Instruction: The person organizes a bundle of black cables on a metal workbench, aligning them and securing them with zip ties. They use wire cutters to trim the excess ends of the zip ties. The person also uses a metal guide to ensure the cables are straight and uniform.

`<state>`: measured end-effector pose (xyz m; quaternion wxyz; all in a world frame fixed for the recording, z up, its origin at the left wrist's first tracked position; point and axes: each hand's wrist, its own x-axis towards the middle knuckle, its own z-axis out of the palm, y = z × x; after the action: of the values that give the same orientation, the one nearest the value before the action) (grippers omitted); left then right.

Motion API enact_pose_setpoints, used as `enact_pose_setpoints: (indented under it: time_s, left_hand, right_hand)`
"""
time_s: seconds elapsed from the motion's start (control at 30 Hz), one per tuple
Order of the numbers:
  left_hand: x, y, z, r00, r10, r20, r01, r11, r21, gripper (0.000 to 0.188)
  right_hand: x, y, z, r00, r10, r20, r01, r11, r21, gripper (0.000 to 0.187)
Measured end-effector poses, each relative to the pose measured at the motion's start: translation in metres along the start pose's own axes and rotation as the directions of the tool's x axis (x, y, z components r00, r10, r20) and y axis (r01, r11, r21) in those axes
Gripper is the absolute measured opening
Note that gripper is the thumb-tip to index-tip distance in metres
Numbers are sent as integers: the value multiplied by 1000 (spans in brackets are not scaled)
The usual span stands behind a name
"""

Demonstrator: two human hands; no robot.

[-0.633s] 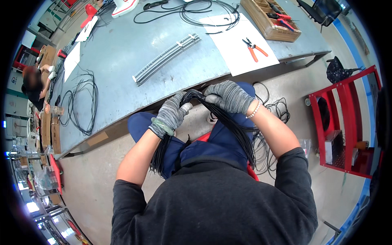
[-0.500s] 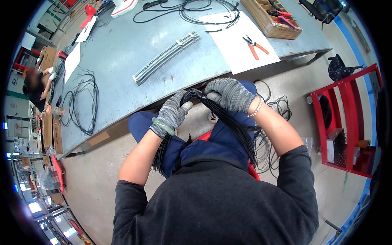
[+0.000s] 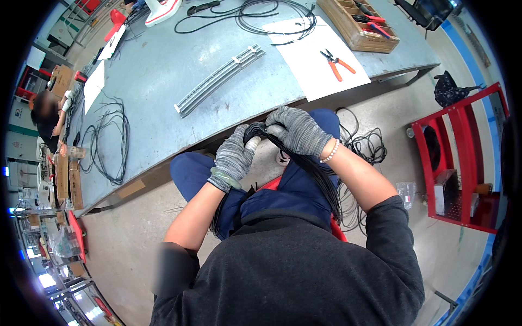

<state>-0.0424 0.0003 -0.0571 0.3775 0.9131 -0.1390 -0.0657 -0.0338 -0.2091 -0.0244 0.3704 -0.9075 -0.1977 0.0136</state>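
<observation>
Bundle of black wires (image 3: 321, 183) arches above the lap (image 3: 277, 204), just off the workbench's (image 3: 155, 117) near edge; L hand (image 3: 235, 156) grasps its bent top w/ thumb against the strands; R hand (image 3: 298, 132) is curled round it just beside — fingertips partly hidden, so can't tell how tight. Main risk, I'd judge, is strands slipping out of line if either grip slackens, since the long tails drape down both sides and their weight would drag; tails could also snag on the loose cable (image 3: 374, 148) at right — esp. if pulled fast.
</observation>
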Motion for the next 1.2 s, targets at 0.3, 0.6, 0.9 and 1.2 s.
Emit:
enact_pose_setpoints:
  time_s: [0.3, 0.6, 0.9, 1.2]
  left_hand:
    - [6, -9, 3, 997, -73, -14, 73, 997, -37, 53]
    - [7, 3, -3, 991, -125, -43, 115, 977, -182, 49]
    - [9, 2, -10, 991, -106, -85, 76, 952, -296, 44]
    - [8, 9, -17, 999, -38, 6, 38, 974, -223, 45]
  right_hand:
    - [14, -15, -6, 995, -93, 19, 94, 994, -62, 16]
    - [24, -12, -17, 991, -80, 106, 77, 996, 36, 10]
    - [28, -16, -16, 994, -24, -103, 40, 987, 154, 7]
    - [38, -42, -16, 927, -375, -20, 350, 882, -314, 11]
